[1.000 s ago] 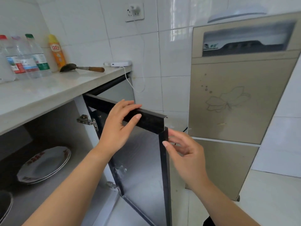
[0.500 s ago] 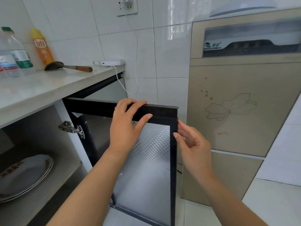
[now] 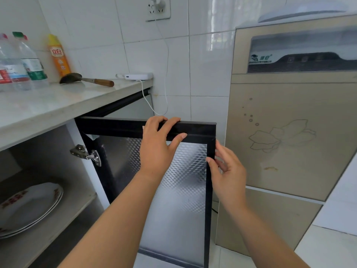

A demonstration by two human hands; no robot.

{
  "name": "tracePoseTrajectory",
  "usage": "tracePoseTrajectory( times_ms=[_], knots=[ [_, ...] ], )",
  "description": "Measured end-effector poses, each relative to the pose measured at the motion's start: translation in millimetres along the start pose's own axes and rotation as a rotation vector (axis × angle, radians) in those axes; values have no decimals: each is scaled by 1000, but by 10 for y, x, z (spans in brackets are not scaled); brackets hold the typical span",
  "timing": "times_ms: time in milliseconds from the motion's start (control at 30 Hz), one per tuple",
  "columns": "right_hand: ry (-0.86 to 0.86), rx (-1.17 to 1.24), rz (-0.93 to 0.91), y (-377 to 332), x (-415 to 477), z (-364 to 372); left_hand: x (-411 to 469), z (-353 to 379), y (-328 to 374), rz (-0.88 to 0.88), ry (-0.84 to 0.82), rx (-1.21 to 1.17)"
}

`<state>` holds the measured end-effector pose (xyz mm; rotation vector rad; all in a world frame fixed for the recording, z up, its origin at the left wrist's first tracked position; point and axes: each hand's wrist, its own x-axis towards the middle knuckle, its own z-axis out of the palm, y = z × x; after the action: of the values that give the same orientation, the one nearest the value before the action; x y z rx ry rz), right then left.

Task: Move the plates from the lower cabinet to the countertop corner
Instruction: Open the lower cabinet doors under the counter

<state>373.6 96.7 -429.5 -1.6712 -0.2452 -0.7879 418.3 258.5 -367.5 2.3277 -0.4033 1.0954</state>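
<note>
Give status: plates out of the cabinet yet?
Done: door stands open. In hand: left hand grips its top edge, right hand pinches its side edge. Left: plates sit stacked on the shelf, untouched; none on the visible countertop, so the whole move remains.

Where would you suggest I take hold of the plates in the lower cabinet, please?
Take the stack of plates by the rim nearest the opening, reaching in from the front beside the open door. They lie flat on the shelf and the rims curve upward, so fingers should slip underneath with a thumb on top.
</note>
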Motion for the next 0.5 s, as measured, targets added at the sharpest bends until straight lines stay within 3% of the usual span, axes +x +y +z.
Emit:
tracePoseTrajectory(
  times_ms=[267,500],
  knots=[
    [5,20,41,-64,40,-46,-20,-6,1,15,-30,51],
    [16,-84,7,-289,-130,-110,-128,-392,-52,115,-237,141]
  ],
)
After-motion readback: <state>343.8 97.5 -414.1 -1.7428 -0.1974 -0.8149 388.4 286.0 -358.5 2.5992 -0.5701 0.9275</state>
